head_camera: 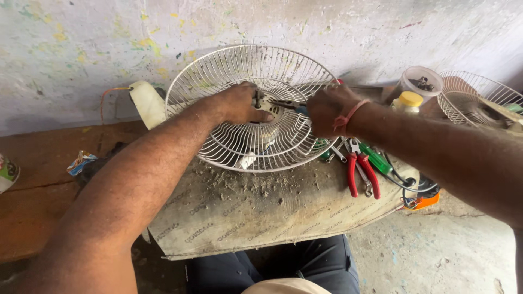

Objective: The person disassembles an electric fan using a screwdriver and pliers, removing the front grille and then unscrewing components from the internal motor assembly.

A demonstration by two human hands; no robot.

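Head camera, looking down: a white wire fan guard [256,109] lies on a dusty sheet of cardboard [261,207] across the person's lap. The driver's tip could slip off the hub and jab the steadying fingers — the guard rests loose, unclamped. The left hand [237,103] reaches through the grille, fingers pressed around the hub. The right hand [327,109] is clenched on a screwdriver [289,105] — wrist bent inward. Red-handled pliers [362,174] lie beside.
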